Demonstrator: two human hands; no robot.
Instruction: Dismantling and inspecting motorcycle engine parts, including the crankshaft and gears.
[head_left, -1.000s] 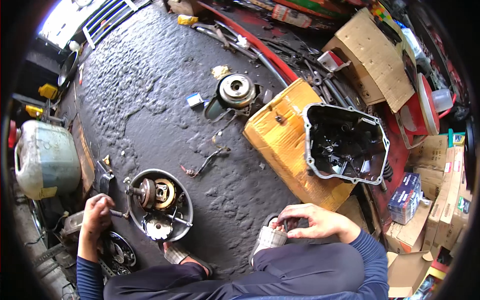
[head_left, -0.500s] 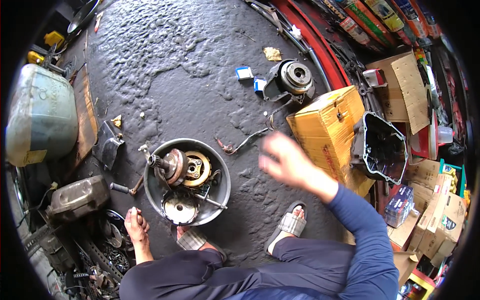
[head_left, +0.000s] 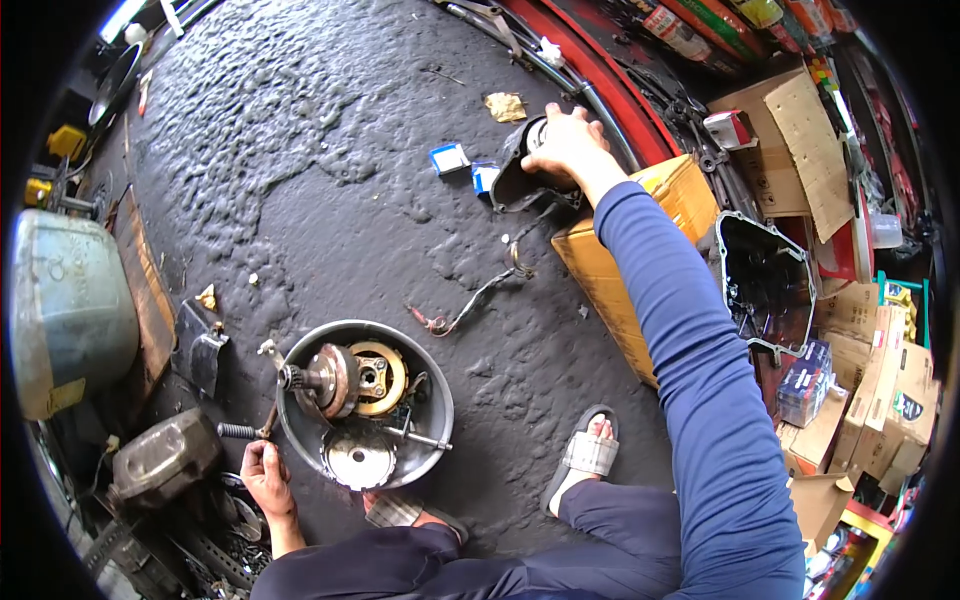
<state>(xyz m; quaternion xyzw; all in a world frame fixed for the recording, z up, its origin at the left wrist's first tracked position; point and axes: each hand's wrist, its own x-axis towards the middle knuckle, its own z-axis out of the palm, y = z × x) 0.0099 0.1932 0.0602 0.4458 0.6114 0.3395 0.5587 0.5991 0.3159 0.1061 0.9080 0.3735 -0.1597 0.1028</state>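
Observation:
My right hand (head_left: 572, 146) reaches far out, its fingers curled over the round metal flywheel (head_left: 537, 133), which it mostly hides. That flywheel sits in a dark engine side cover (head_left: 515, 183) on the floor, with a wire harness (head_left: 480, 300) trailing from it. My left hand (head_left: 267, 478) is closed low beside the basin; whatever it may hold is hidden. A grey metal basin (head_left: 448, 400) holds a crankshaft (head_left: 330, 380), a gold-rimmed clutch part (head_left: 378, 378), a toothed metal disc (head_left: 358, 456) and a rod-like tool (head_left: 418, 438).
Two small blue-and-white boxes (head_left: 449, 158) lie near the cover. An orange-brown carton (head_left: 600, 265) and an open engine casing (head_left: 765, 285) stand to the right. A kick lever (head_left: 240, 431), a dirty metal engine cover (head_left: 165, 458) and a large plastic jug (head_left: 75, 310) are on the left.
My right hand has moved up and forward, from above the floor beside the carton onto the flywheel. The left hand remains closed near the basin. The view has shifted slightly.

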